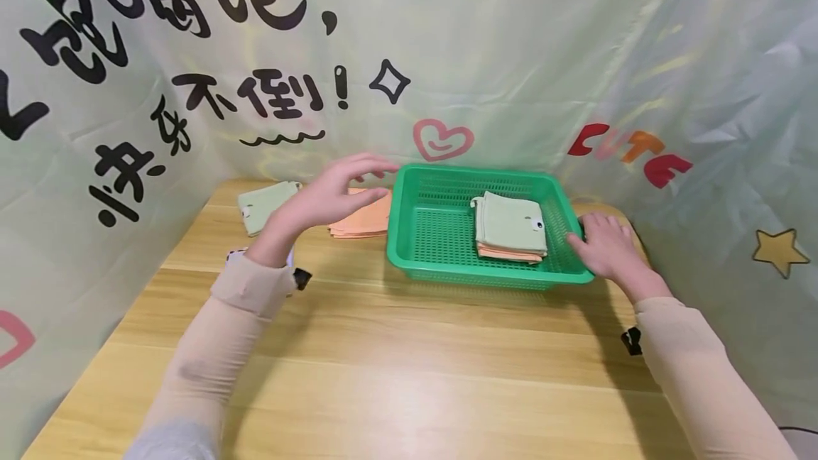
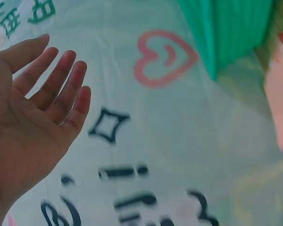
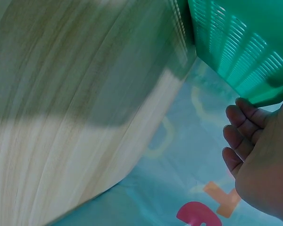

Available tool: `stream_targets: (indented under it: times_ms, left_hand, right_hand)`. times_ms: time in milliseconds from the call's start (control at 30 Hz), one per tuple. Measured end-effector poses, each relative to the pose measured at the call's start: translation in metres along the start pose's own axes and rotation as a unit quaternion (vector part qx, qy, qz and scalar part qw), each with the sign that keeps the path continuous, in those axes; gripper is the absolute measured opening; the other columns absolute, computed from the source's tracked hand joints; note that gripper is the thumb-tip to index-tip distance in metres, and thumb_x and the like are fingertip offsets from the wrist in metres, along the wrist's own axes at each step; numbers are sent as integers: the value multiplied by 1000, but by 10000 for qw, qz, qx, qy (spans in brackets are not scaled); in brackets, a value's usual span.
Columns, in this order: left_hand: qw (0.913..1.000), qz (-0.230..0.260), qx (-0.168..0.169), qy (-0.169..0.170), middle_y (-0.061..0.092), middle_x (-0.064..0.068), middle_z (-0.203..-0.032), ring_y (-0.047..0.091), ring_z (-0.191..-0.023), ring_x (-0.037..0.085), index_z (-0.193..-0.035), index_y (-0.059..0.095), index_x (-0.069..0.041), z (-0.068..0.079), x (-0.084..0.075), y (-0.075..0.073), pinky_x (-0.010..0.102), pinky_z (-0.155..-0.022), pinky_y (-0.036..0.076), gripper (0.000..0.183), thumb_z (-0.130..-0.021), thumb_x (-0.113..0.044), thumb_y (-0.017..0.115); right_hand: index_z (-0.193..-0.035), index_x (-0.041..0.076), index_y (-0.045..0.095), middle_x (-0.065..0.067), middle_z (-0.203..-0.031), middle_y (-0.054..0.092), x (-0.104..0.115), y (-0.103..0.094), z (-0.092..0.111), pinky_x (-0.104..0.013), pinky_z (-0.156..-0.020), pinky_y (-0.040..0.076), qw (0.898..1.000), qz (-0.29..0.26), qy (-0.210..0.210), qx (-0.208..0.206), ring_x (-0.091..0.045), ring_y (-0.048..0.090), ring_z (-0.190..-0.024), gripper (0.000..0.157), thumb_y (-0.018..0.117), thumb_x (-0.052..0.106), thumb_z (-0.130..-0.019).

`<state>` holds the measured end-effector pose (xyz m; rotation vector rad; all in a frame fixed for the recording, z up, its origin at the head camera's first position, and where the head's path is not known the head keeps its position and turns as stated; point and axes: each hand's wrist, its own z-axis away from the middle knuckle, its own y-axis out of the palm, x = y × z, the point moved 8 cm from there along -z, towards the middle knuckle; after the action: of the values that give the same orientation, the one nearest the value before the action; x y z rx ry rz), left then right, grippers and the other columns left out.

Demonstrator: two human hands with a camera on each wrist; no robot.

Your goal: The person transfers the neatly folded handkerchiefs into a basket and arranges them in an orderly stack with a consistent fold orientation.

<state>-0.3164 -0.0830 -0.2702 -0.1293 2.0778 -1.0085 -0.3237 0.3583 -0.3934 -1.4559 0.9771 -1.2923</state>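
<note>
A green plastic basket (image 1: 473,277) with perforated walls stands at the back of the wooden table. Inside, on its right side, folded pale green cloths (image 1: 510,222) lie stacked over folded orange cloths (image 1: 509,254). My right hand (image 1: 607,247) grips the basket's right rim, its thumb at the inner edge and its fingers outside. In the right wrist view those fingers (image 3: 240,136) bend below the rim. My left hand (image 1: 332,194) hovers by the left rim, palm toward the basket, fingers spread and holding nothing. Below it lies a folded orange cloth (image 1: 364,217), partly hidden.
Another folded pale green cloth (image 1: 265,204) lies at the table's back left. A lavender item (image 1: 235,255) shows from under my left sleeve. A printed fabric backdrop (image 1: 511,55) closes off the back and sides. The wooden table (image 1: 415,368) extends toward me.
</note>
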Motion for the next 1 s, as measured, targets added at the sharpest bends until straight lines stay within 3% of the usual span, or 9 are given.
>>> stream_targets:
  times_ms: [167,367,567,733,800,900,1000]
  left_hand:
    - [9985,-224,-419,-266,64,6,-138,60,-122,26,-141,65,-11,49,27,-22,47,-98,48,38,-103,-16,68]
    - [9941,-435,-779,-614,66,6,-134,61,-117,24,-138,66,-11,109,65,-39,36,-91,50,37,-101,-8,68]
    - [9887,-517,-908,-1079,67,10,-129,62,-106,11,-135,68,-7,163,103,-53,20,-85,50,34,-101,-6,68]
    - [9815,-604,-940,-1556,66,18,-131,59,-108,2,-132,69,-3,204,142,-60,13,-83,49,33,-100,-5,69]
    - [9779,-666,-904,-1762,66,20,-132,60,-110,5,-132,69,-1,217,154,-61,12,-83,49,33,-99,-5,70]
    - [9737,-747,-767,-2013,66,21,-133,63,-113,19,-133,69,-2,232,170,-64,15,-83,52,36,-97,-6,72]
    - [9692,-719,-555,-2289,63,21,-139,60,-121,35,-137,67,-5,242,186,-64,31,-90,58,41,-97,-11,74]
  right_hand:
    - [-136,-15,43,-35,-133,44,-1,-2,-2,-71,-97,25,10000,22,-28,-1,-54,34,-120,58,43,36,-110]
    - [-136,-16,43,-36,-132,44,0,-3,-1,-70,-96,25,10000,28,-46,-45,-54,34,-119,58,44,36,-110]
    - [-135,-17,44,-36,-130,45,-1,-1,0,-70,-96,26,9999,11,-81,-86,-54,34,-117,58,45,35,-109]
    - [-134,-17,44,-35,-128,45,-3,0,0,-70,-94,26,9999,13,-92,-93,-54,34,-116,57,45,35,-109]
    - [-134,-16,44,-35,-128,45,-3,0,0,-70,-94,27,9999,14,-93,-102,-53,34,-115,57,46,34,-109]
    - [-134,-16,44,-35,-128,45,-3,0,1,-70,-93,27,9999,19,-100,-101,-53,35,-115,56,45,34,-109]
    - [-134,-17,44,-35,-129,45,-2,0,1,-70,-93,26,9999,13,-95,-88,-54,34,-115,57,44,34,-109]
